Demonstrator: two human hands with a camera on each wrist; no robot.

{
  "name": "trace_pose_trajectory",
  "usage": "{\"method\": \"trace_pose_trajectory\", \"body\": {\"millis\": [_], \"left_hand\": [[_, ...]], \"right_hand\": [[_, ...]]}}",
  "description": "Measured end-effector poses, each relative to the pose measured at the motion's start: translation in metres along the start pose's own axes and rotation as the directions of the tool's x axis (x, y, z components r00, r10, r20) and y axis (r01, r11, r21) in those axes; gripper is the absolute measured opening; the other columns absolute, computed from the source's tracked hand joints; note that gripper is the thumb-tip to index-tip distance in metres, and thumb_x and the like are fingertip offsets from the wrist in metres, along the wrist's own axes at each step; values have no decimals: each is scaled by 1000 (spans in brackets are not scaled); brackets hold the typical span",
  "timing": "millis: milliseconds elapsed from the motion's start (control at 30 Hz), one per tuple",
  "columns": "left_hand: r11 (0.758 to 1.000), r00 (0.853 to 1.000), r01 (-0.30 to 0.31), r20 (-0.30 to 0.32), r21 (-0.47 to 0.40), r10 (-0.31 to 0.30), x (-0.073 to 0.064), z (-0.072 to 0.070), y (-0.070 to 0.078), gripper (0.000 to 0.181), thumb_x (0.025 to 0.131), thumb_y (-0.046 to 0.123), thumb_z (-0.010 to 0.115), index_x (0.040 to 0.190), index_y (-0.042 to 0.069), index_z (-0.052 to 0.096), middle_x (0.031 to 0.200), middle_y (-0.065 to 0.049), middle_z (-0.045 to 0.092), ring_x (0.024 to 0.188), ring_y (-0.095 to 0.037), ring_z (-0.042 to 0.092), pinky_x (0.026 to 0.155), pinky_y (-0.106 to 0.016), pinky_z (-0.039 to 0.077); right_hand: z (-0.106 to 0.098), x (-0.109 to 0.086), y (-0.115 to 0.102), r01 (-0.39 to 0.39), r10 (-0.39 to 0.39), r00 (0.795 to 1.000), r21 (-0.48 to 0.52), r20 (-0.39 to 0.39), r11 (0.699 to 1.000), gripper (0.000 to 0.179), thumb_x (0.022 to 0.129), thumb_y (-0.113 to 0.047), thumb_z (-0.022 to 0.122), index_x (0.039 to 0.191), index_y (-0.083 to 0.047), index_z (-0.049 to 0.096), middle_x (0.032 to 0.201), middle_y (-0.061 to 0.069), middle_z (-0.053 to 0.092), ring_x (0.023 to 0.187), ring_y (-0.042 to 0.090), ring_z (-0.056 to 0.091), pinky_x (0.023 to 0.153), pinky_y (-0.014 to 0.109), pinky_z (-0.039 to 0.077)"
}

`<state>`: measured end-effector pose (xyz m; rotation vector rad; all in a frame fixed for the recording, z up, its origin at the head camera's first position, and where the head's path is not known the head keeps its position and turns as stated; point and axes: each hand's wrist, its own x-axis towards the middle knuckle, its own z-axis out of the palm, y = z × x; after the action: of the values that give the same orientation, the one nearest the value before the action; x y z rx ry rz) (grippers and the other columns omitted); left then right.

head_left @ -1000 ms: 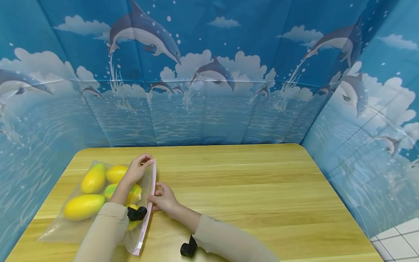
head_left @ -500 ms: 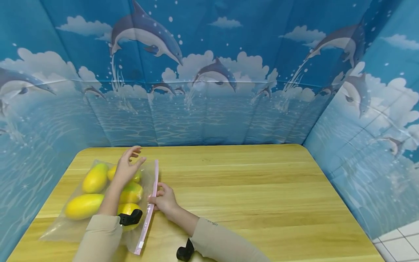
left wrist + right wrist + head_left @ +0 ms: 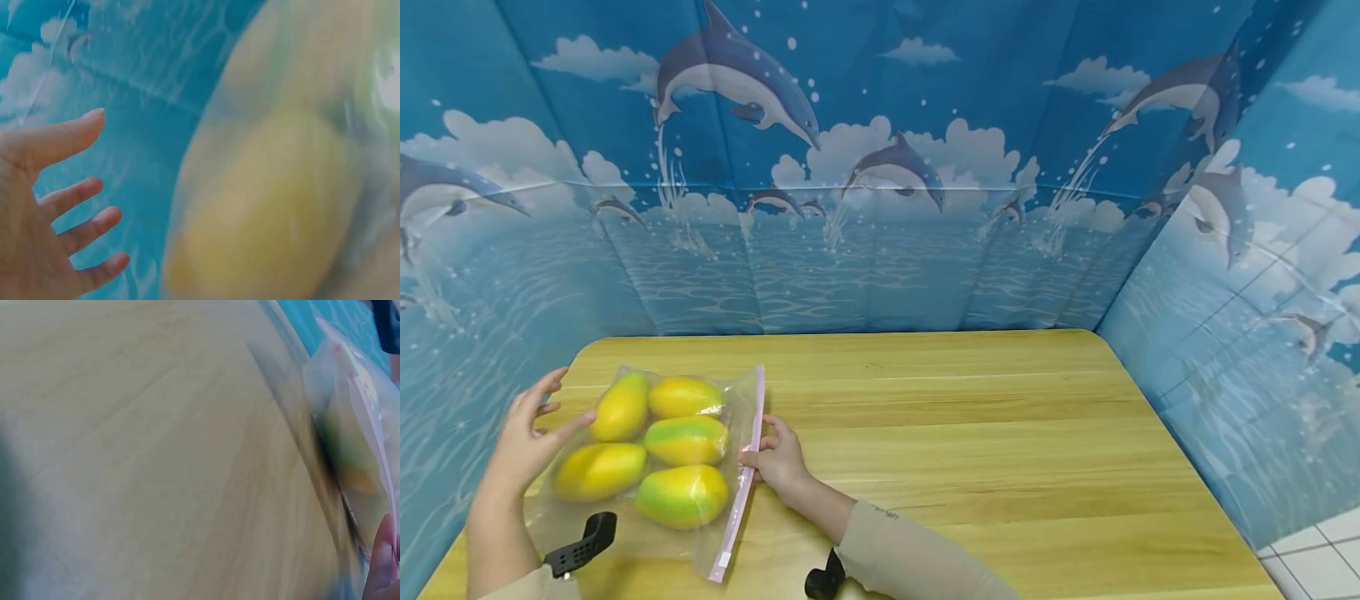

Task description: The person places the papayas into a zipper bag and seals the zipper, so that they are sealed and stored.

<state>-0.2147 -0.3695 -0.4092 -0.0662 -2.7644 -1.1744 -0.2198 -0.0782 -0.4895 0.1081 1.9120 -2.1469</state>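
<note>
A clear zip bag (image 3: 655,537) lies on the left of the table with several yellow-green mangoes (image 3: 682,497) inside. Its pink zip strip (image 3: 739,507) runs along the right side, a white slider (image 3: 724,560) at the near end. My right hand (image 3: 781,457) pinches this strip near its middle; in the right wrist view only part of that hand (image 3: 381,569) shows beside the strip. At the bag's left end is my left hand (image 3: 520,446), fingers spread, thumb tip beside the upper-left mango (image 3: 622,408). The left wrist view has those fingers apart, with nothing between them and a blurred mango (image 3: 269,212) beyond.
The wooden table (image 3: 970,467) extends to the right of the bag. A blue dolphin-print curtain (image 3: 880,267) hangs round its back and sides. Black wrist cameras sit on the left wrist (image 3: 580,546) and near the right sleeve (image 3: 826,577). White floor tiles (image 3: 1318,554) show at lower right.
My left hand has let go of the zip strip's far end and swung left across the bag to its left end, uncovering the mangoes. The right hand keeps its place on the strip.
</note>
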Motion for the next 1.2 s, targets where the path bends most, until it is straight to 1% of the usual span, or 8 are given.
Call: {"method": "trace_pose_trajectory", "body": {"millis": [133, 367, 500, 567, 767, 967, 1100, 1200], "left_hand": [[992, 990, 127, 63, 14, -128, -16, -6, -31, 78, 92, 32, 53, 148, 22, 0, 139, -37, 12, 113, -59, 23, 76, -69, 31], [950, 925, 306, 257, -66, -280, -27, -4, -60, 71, 95, 42, 42, 146, 30, -7, 144, -35, 9, 119, -59, 19, 84, -72, 30], [944, 903, 318, 331, -90, -273, -29, -2, -64, 67, 96, 42, 41, 147, 29, 0, 130, 7, 46, 121, -53, 21, 86, -72, 27], [947, 896, 309, 361, -88, -258, -28, -1, -64, 65, 96, 41, 41, 147, 28, 3, 128, 6, 48, 122, -53, 20, 86, -71, 26], [942, 870, 327, 412, -71, -271, -26, 2, -63, 64, 96, 42, 38, 147, 26, 2, 143, -37, 7, 122, -58, 16, 87, -67, 34], [919, 881, 360, 383, -161, -278, -27, 8, -67, 62, 96, 38, 42, 147, 28, 9, 144, -34, 14, 97, -9, 56, 78, -42, 54], [919, 898, 349, 345, -181, -273, -30, 9, -67, 61, 94, 37, 47, 146, 29, 17, 127, 11, 49, 84, 20, 43, 75, -35, 54], [928, 914, 318, 324, -195, -246, -30, 12, -62, 60, 94, 36, 49, 146, 27, 21, 102, 37, 46, 87, 21, 43, 74, -23, 49]], "right_hand": [[0, 0, 1, 10, -10, 1000, 5, -2, 1000, 66, 74, 10, 68, 131, -10, 41, 73, 4, 59, 56, 10, 57, 48, 20, 53], [-2, -3, -1, 28, -28, 1000, 7, 6, 1000, 68, 74, 9, 68, 133, -10, 39, 74, 4, 59, 55, 9, 56, 47, 20, 52], [-2, -3, 0, 29, -29, 1000, 12, 9, 999, 68, 74, 10, 67, 133, -10, 39, 74, 5, 59, 54, 8, 56, 46, 18, 51], [-2, -3, 0, 26, -27, 1000, 13, 11, 1000, 68, 74, 10, 67, 133, -11, 39, 74, 4, 59, 54, 8, 55, 46, 17, 50], [-1, -2, 1, 22, -22, 1000, 11, 13, 1000, 67, 74, 9, 67, 132, -12, 40, 73, 4, 58, 53, 8, 53, 45, 16, 48], [-1, -2, 1, 29, -29, 1000, 10, 9, 1000, 67, 74, 10, 67, 132, -12, 40, 72, 4, 58, 52, 8, 52, 44, 15, 47], [-4, -2, 0, 33, -33, 999, 7, 9, 999, 67, 74, 10, 67, 133, -11, 41, 74, 5, 60, 55, 9, 56, 48, 19, 52], [-10, -2, -2, 45, -45, 999, 0, 18, 999, 67, 75, 9, 66, 133, -9, 41, 77, 7, 62, 57, 10, 59, 51, 21, 54]]}}
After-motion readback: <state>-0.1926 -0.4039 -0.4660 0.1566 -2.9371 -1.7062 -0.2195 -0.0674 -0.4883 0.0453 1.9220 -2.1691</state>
